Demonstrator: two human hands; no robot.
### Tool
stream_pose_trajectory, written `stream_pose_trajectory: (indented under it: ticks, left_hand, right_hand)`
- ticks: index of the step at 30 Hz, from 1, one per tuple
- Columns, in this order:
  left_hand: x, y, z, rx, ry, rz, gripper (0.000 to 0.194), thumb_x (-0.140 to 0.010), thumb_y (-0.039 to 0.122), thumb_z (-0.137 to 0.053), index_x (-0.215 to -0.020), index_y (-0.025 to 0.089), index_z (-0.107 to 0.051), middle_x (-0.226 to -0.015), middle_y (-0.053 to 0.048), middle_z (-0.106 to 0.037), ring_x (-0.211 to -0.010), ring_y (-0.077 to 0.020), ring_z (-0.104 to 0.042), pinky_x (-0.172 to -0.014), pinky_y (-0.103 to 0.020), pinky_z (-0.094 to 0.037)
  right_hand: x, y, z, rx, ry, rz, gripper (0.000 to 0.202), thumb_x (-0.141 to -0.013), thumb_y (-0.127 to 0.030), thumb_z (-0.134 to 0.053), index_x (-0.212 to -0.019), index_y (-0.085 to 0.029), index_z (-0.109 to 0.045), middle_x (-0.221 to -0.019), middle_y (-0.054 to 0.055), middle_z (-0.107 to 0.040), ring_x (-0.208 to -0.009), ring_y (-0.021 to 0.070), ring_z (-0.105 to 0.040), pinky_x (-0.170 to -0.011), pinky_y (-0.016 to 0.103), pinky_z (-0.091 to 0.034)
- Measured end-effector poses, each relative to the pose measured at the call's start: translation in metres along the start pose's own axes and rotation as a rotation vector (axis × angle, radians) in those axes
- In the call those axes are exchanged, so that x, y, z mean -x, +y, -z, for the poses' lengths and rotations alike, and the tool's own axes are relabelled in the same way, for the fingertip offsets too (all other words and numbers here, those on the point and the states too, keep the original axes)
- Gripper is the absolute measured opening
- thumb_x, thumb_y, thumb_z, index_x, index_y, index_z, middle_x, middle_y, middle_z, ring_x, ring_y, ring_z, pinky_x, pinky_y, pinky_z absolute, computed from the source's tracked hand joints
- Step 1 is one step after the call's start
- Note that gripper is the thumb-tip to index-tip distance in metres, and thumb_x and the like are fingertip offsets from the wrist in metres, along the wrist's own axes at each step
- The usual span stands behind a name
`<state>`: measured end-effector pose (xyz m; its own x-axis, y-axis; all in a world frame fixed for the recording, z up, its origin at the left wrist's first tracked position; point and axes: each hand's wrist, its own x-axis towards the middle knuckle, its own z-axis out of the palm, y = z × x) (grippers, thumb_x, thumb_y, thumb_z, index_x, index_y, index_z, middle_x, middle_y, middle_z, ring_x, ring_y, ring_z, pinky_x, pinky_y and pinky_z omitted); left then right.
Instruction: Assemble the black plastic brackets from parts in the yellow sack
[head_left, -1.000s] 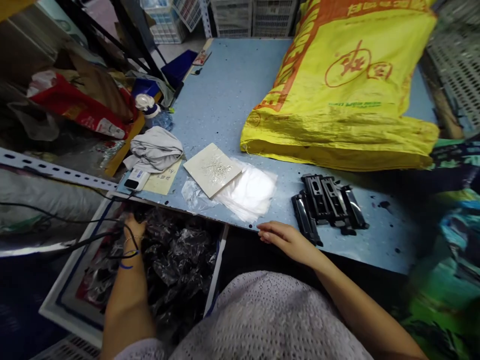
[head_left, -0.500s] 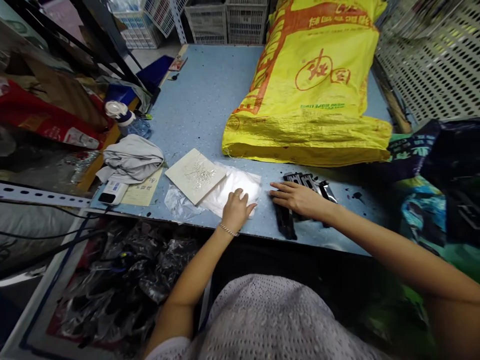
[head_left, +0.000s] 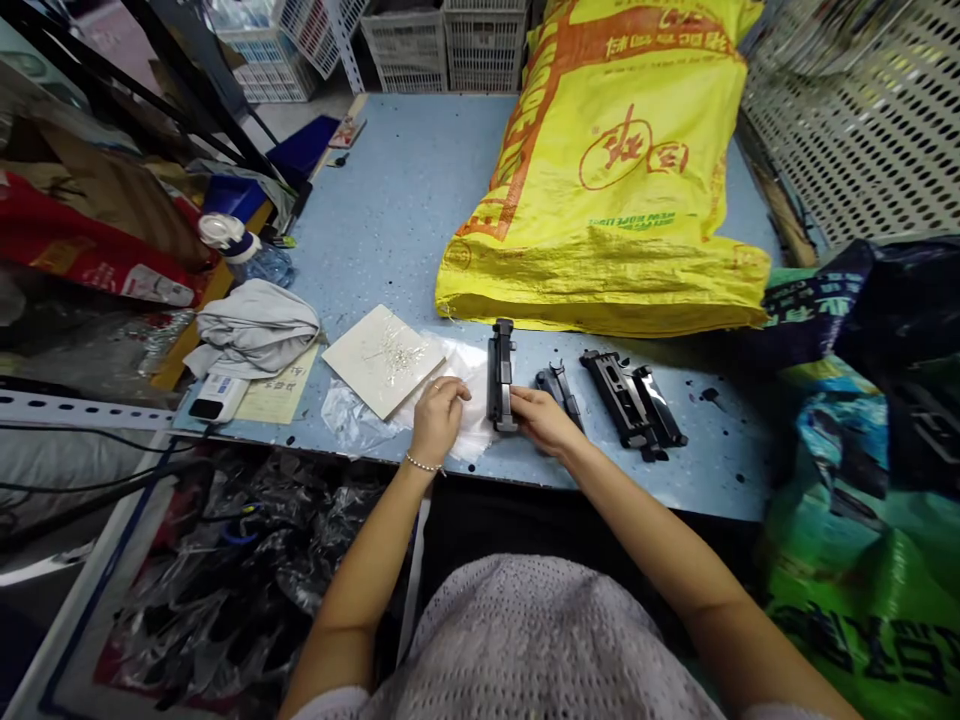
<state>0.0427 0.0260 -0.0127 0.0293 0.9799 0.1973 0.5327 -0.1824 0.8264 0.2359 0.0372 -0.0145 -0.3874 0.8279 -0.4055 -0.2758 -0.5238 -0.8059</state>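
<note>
In my right hand (head_left: 547, 420) is a long black plastic part (head_left: 500, 375), stood on end above a stack of clear plastic bags (head_left: 472, 362). The fingers of my left hand (head_left: 437, 420) are curled together at the bags' near edge; what they pinch, if anything, is too small to make out. Beside that hand, a pale square board (head_left: 367, 385) carries a scatter of tiny shiny metal pieces (head_left: 401, 358). To the right of my right hand lie more black plastic parts (head_left: 622, 398), and a smaller black piece (head_left: 559, 388) is partly behind the wrist.
A big yellow woven sack (head_left: 600, 240) covers the back right of the blue table (head_left: 405, 190). On the left are a grey cloth (head_left: 255, 325), a white device (head_left: 219, 398), a yellow paper (head_left: 281, 390) and a water bottle (head_left: 266, 262). A green bag (head_left: 855, 570) stands at the right.
My right hand has picked up a black plastic part and carried it left over the bags. My left hand has drawn back slightly leftward, its fingers now curled instead of spread.
</note>
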Motion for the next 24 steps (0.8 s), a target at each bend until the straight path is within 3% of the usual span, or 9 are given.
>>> stream_pose_trajectory:
  ticks: [2,4,8,12,14,16,19,22,24]
  left_hand:
    - [-0.002,-0.002,0.006,-0.193,-0.002,-0.093,0.035,-0.079,0.000,-0.045,-0.098,0.016,-0.071,-0.112,-0.011,-0.067,-0.112,-0.0245,-0.061,-0.103,-0.044,-0.046]
    - [-0.006,-0.006,0.012,-0.250,-0.021,-0.110,0.046,-0.079,-0.001,-0.045,-0.117,0.015,-0.066,-0.125,-0.012,-0.063,-0.121,-0.0250,-0.058,-0.107,-0.044,-0.045]
    - [-0.007,-0.004,0.021,-0.169,-0.007,-0.094,0.058,-0.084,0.003,-0.047,-0.140,0.019,-0.049,-0.142,-0.013,-0.051,-0.127,-0.0223,-0.054,-0.106,-0.037,-0.048]
    - [0.015,0.017,0.025,-0.120,-0.096,-0.312,0.065,-0.091,0.005,-0.040,-0.152,0.025,-0.031,-0.151,-0.011,-0.042,-0.139,-0.0224,-0.041,-0.114,-0.041,-0.040]
    - [0.031,0.029,0.023,-0.076,-0.230,-0.412,0.067,-0.091,0.003,-0.037,-0.154,0.026,-0.025,-0.153,-0.010,-0.040,-0.142,-0.0222,-0.037,-0.117,-0.044,-0.037]
    - [0.046,0.039,0.021,-0.041,-0.322,-0.431,0.068,-0.091,0.004,-0.038,-0.154,0.025,-0.023,-0.152,-0.012,-0.040,-0.141,-0.0223,-0.040,-0.116,-0.043,-0.039]
    - [0.071,0.054,0.029,-0.118,-0.333,-0.398,0.062,-0.091,0.012,-0.050,-0.150,0.023,-0.033,-0.141,-0.014,-0.051,-0.131,-0.0247,-0.050,-0.110,-0.044,-0.046]
    - [0.105,0.069,0.062,-0.258,-0.277,-0.308,0.047,-0.091,0.018,-0.057,-0.137,0.025,-0.052,-0.121,-0.010,-0.063,-0.116,-0.0231,-0.060,-0.104,-0.041,-0.050]
    - [0.131,0.068,0.098,-0.299,-0.339,-0.162,0.038,-0.092,0.021,-0.056,-0.129,0.028,-0.059,-0.118,-0.008,-0.065,-0.111,-0.0208,-0.062,-0.101,-0.036,-0.051]
  right_hand:
    - [0.010,0.000,0.010,0.075,0.071,0.046,0.037,-0.074,-0.046,-0.076,-0.095,-0.016,-0.073,-0.083,0.002,-0.069,-0.067,0.0110,-0.058,-0.060,0.021,-0.046]
    - [0.028,-0.002,0.019,0.140,0.040,0.066,0.034,-0.077,-0.043,-0.074,-0.100,-0.017,-0.073,-0.087,0.001,-0.068,-0.071,0.0113,-0.059,-0.062,0.021,-0.045]
    - [0.051,-0.002,0.020,0.125,-0.221,-0.159,0.032,-0.078,-0.043,-0.074,-0.090,-0.014,-0.071,-0.076,0.002,-0.068,-0.064,0.0120,-0.061,-0.060,0.023,-0.046]
    - [0.033,0.003,0.010,0.023,-0.248,-0.284,0.033,-0.071,-0.042,-0.076,-0.076,-0.014,-0.061,-0.064,0.002,-0.065,-0.055,0.0124,-0.061,-0.050,0.020,-0.041]
    - [0.023,0.005,0.002,0.050,-0.206,-0.217,0.030,-0.073,-0.038,-0.074,-0.085,-0.015,-0.059,-0.064,0.000,-0.064,-0.054,0.0121,-0.060,-0.049,0.020,-0.041]
    - [0.021,0.008,-0.010,0.200,-0.099,-0.035,0.030,-0.077,-0.032,-0.068,-0.101,-0.018,-0.056,-0.067,-0.002,-0.063,-0.056,0.0122,-0.059,-0.053,0.021,-0.044]
    - [0.036,0.015,-0.035,0.479,-0.024,0.240,0.037,-0.082,-0.023,-0.063,-0.117,-0.020,-0.051,-0.084,-0.001,-0.067,-0.074,0.0140,-0.063,-0.067,0.025,-0.050]
    - [0.059,0.010,-0.048,0.556,-0.339,0.284,0.036,-0.088,-0.022,-0.059,-0.123,-0.020,-0.052,-0.106,0.005,-0.068,-0.090,0.0159,-0.067,-0.078,0.029,-0.054]
    - [0.070,-0.006,-0.038,0.683,-0.487,0.320,0.031,-0.094,-0.020,-0.050,-0.125,-0.021,-0.055,-0.109,0.006,-0.070,-0.095,0.0159,-0.068,-0.083,0.030,-0.055]
